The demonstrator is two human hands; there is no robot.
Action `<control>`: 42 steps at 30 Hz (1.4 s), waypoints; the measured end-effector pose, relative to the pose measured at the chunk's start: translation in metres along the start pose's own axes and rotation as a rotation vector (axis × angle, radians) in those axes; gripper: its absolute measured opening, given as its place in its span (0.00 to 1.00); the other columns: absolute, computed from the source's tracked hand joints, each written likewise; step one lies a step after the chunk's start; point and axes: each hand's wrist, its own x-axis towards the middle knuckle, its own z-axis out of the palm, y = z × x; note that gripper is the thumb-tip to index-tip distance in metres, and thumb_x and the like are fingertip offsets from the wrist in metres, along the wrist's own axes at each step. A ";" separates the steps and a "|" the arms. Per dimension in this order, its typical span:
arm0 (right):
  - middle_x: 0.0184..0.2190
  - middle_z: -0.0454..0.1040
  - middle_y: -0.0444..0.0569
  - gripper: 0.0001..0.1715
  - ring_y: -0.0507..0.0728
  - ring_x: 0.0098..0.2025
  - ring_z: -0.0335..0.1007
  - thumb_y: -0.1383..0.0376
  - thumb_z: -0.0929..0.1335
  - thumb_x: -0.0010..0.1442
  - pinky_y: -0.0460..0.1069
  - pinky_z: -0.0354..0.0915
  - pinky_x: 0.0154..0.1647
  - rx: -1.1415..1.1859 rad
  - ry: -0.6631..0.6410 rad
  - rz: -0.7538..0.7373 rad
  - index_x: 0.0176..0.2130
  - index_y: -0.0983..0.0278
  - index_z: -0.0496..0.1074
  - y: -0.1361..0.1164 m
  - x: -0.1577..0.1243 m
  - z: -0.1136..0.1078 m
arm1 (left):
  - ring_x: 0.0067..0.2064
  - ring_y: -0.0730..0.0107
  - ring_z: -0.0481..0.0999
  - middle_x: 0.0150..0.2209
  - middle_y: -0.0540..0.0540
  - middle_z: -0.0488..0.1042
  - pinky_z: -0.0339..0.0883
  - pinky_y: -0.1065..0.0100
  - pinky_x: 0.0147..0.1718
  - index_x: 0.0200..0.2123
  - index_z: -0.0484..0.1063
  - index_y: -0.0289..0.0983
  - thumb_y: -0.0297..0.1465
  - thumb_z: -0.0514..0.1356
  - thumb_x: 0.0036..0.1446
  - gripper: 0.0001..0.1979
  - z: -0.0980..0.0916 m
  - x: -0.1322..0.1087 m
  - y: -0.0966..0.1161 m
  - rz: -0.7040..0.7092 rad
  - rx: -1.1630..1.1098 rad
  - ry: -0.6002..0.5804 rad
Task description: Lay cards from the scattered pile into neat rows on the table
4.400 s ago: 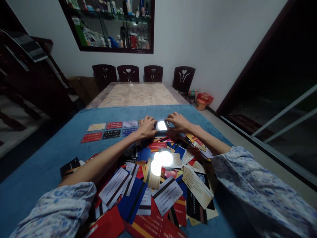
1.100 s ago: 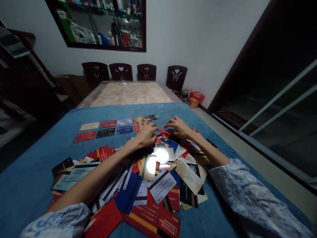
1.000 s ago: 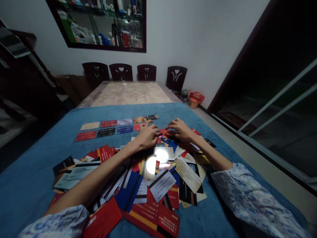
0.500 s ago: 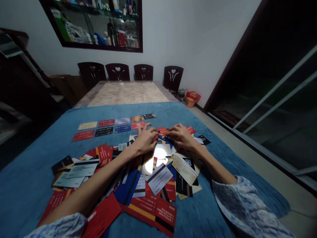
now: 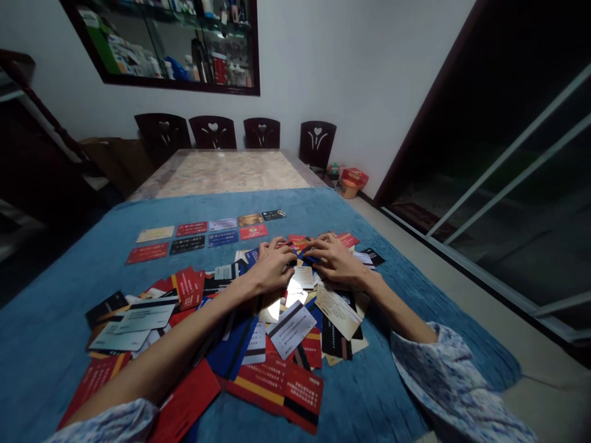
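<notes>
Both my hands rest on a large loose pile of plastic cards, mostly red, blue, black, white and cream. My left hand (image 5: pixel 274 267) lies over the back middle of the pile, fingers bent and a little apart, fingertips on cards. My right hand (image 5: pixel 336 258) faces it from the right, fingers curved and apart, touching cards between the hands. I see no card gripped; the fingertips are partly hidden. Nearer me lie a white card (image 5: pixel 292 329), a cream card (image 5: pixel 339 311), a blue card (image 5: pixel 233 347) and a red card (image 5: pixel 302 394) with a black stripe.
Beyond the pile, cards lie in two neat rows, among them a cream card (image 5: pixel 156 234), a blue card (image 5: pixel 223 238) and a black card (image 5: pixel 274 215). A blue cloth (image 5: pixel 369 381) covers the table's near part. Dark chairs (image 5: pixel 317 144) stand at the far end.
The view has shifted slightly right. My left hand's fingers have drawn in from a wider spread and bend down onto the cards. My right hand stays nearly in place.
</notes>
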 end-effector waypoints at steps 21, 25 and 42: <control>0.49 0.76 0.57 0.27 0.66 0.54 0.61 0.47 0.71 0.60 0.66 0.61 0.55 -0.006 -0.060 -0.072 0.51 0.61 0.77 -0.012 0.002 0.006 | 0.56 0.50 0.63 0.47 0.38 0.74 0.58 0.45 0.51 0.44 0.78 0.38 0.30 0.57 0.63 0.11 0.005 0.002 -0.007 -0.033 0.069 0.062; 0.48 0.76 0.57 0.24 0.66 0.52 0.61 0.50 0.71 0.61 0.65 0.61 0.54 -0.005 -0.076 -0.091 0.52 0.61 0.78 -0.010 0.002 0.004 | 0.56 0.49 0.64 0.47 0.39 0.75 0.58 0.45 0.52 0.44 0.79 0.38 0.32 0.59 0.61 0.11 -0.003 0.002 -0.007 -0.017 0.041 0.003; 0.45 0.76 0.56 0.16 0.62 0.48 0.63 0.56 0.70 0.63 0.60 0.64 0.51 0.018 -0.109 -0.101 0.47 0.61 0.79 -0.012 0.005 -0.001 | 0.55 0.46 0.65 0.47 0.38 0.74 0.60 0.46 0.52 0.39 0.78 0.37 0.35 0.66 0.52 0.11 -0.013 -0.002 -0.001 0.026 0.086 -0.096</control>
